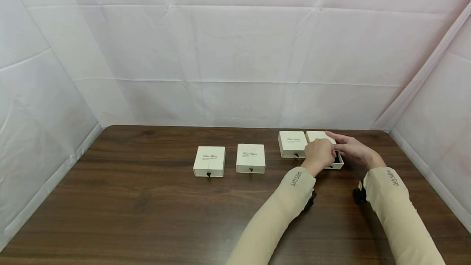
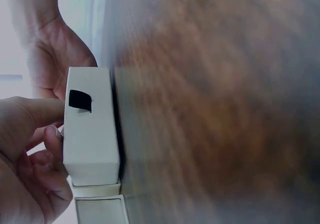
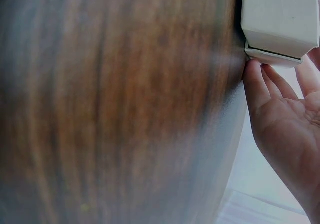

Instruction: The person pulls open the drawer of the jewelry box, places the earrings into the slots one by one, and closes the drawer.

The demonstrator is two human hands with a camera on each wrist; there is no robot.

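Both hands work at the small cream cardboard drawer box [image 1: 333, 150] at the far right of a row of four on the dark brown wooden table [image 1: 147, 199]. The left hand [image 1: 319, 153] has its fingers [image 2: 55, 139] curled against the near end of this box, by the short black pull tab [image 2: 79, 100] on the drawer front; the fingers touch the drawer's edge, though whether they pinch it is hard to tell. The right hand [image 1: 351, 146] lies over the top and far side of the box with fingers nearly straight, steadying it rather than clenching; in the right wrist view its fingertips [image 3: 255, 81] press against the box's lower edge, where the drawer shows slightly out of the sleeve.

Just beside it on the left, touching or nearly so, sits a second cream box with script lettering on its lid [image 1: 292, 143]. Two more identical boxes [image 1: 209, 161] [image 1: 250, 158] stand well apart to the left.

The head view hides most of the worked box behind the hands. Both wrist views are blurred across the table, and the lettering on the lids is too small to read
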